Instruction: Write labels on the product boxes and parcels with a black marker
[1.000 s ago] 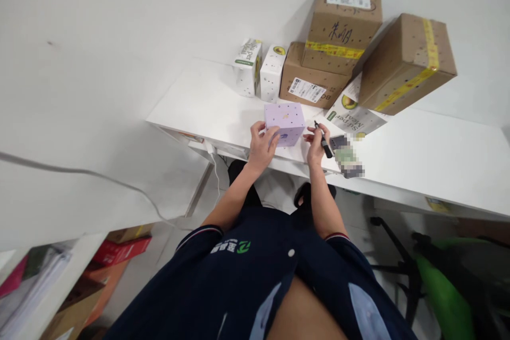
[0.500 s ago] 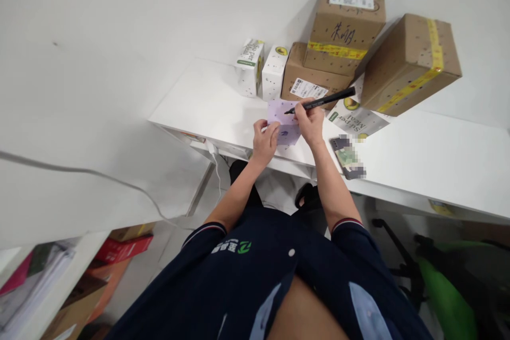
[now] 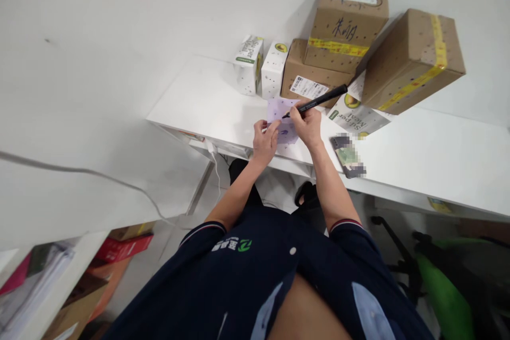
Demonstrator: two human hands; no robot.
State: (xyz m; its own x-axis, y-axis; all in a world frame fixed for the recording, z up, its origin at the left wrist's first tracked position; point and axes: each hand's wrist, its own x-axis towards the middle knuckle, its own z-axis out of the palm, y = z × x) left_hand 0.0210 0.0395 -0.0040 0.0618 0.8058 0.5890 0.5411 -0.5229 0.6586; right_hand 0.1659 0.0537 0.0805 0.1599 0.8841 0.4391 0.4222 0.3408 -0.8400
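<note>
A small light-purple box rests on the white desk near its front edge, with a darker purple mark on the side facing me. My left hand is closed on the box's left side, fingers curled over its near edge. In my right hand is a black marker, pinched near its writing end. The marker's tip touches or hovers just over the box's top; I cannot tell which. Its back end slants up to the right, toward the cardboard boxes. Part of the purple box is hidden behind both hands.
Two white cartons stand behind the purple box. Beside them a brown cardboard box carries another taped box. At the right, a brown box leans over a white carton. A phone lies near the desk's front edge.
The marker's tip has shifted slightly left and toward me across the box's top, my right hand moving with it. My left hand stays in place on the box.
</note>
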